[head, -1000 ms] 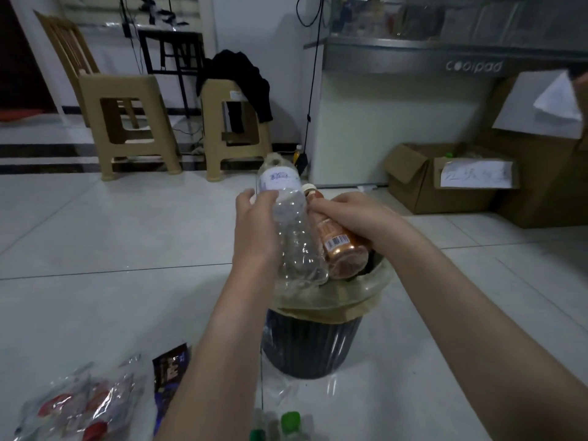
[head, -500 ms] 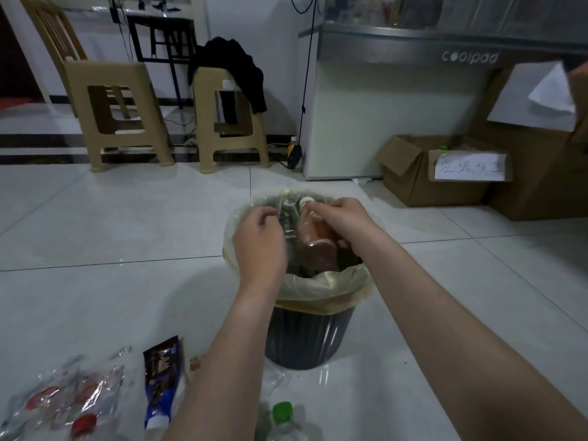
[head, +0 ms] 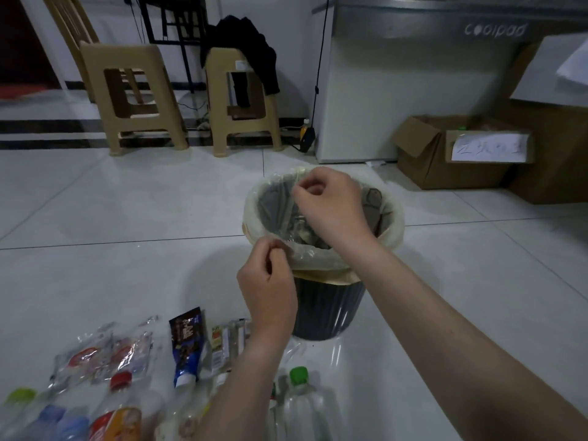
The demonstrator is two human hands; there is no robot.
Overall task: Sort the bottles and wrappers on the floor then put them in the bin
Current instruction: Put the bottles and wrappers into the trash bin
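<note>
1. Left hand (head: 267, 281): fingers curled, pinching the bag (head: 318, 264) at the near rim of the bin (head: 327, 310).
2. Right hand (head: 331, 208): over the bin mouth, thumb and forefinger nipping a fold of bag.
3. Bottles (head: 117, 412) and wrappers (head: 187, 342): on the floor below both hands, toward the person. Left hand nearer.
4. Green-capped bottle (head: 299, 405): beside the left forearm, long axis pointing at the bin, cap leading.

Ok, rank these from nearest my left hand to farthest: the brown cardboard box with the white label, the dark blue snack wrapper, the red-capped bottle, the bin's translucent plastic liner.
From the left hand:
1. The translucent plastic liner, which it pinches.
2. The dark blue snack wrapper, floor, just left.
3. The red-capped bottle, floor, lower left.
4. The brown cardboard box, far right.
</note>
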